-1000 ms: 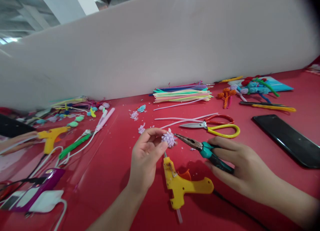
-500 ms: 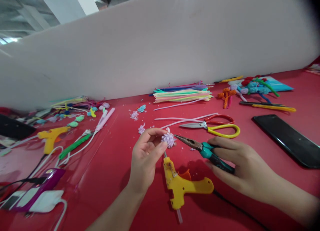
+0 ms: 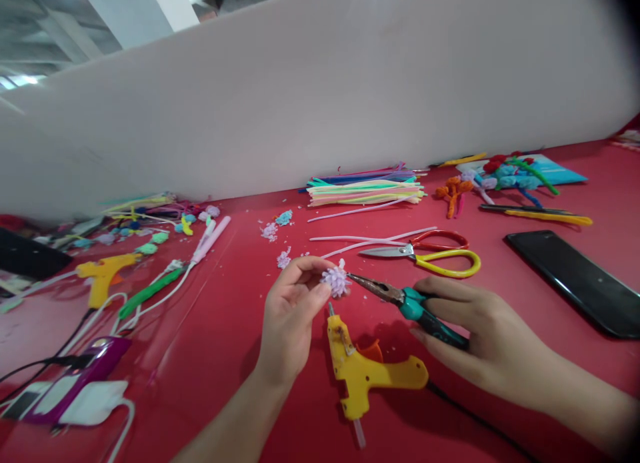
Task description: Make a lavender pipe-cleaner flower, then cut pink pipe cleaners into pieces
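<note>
My left hand (image 3: 291,316) pinches a small lilac pipe-cleaner flower (image 3: 337,281) between thumb and fingertips, just above the red table (image 3: 225,329). My right hand (image 3: 475,329) grips the teal handles of long-nose pliers (image 3: 400,296), and the pliers' tip touches the flower's right side. A yellow glue gun (image 3: 365,369) lies on the table right below the flower, between my two hands.
Scissors with red and yellow handles (image 3: 430,253) lie behind the pliers. A bundle of pastel pipe cleaners (image 3: 365,189) rests by the white wall. A black phone (image 3: 575,279) lies at right, finished flowers (image 3: 500,173) beyond it. Another glue gun (image 3: 103,273), cables and scraps sit at left.
The pliers' tip has moved slightly left to meet the flower. A person's arm at the far left edge has withdrawn from view.
</note>
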Available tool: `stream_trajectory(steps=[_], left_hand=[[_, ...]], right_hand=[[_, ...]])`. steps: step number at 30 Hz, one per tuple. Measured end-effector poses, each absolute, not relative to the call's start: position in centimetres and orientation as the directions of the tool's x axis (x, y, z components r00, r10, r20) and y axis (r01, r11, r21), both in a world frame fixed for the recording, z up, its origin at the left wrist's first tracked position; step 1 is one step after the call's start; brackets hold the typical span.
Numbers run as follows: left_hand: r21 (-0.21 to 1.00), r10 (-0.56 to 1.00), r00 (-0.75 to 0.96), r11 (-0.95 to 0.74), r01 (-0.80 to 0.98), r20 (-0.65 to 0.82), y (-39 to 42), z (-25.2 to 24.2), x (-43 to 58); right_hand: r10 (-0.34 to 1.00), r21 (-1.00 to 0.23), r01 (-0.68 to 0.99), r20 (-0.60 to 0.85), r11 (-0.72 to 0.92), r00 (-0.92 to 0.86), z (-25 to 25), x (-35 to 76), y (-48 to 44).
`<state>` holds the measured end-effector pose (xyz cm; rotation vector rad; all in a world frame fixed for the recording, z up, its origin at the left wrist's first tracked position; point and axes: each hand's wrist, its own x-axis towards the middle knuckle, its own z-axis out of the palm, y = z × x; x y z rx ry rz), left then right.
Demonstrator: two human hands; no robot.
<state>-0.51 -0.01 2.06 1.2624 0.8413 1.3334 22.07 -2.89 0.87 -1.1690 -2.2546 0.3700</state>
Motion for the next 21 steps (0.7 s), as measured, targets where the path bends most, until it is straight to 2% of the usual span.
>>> stream_trajectory(steps=[5,16,21], left_hand=[[0.958,0.965,0.102,-0.22,-0.183,0.241,-0.1,2.1,-0.4],[0.96,0.962,0.073,-0.253,-0.121,0.262,-0.6,2.0,0.3],[0.962,0.963,0.098,-0.236,-0.138,0.25,-0.7,1.9,0.3]], right_hand=[[0.805,-0.407,0.7,0.39,0.587,-0.447,0.9,22.0,-3.1],[0.71,-0.085,0.811,0.542,0.579,-0.45,0.5,21.5,-3.7],[0.679,0.09,0.837,0.541,0.541,-0.497,0.5,21.5,-4.0]])
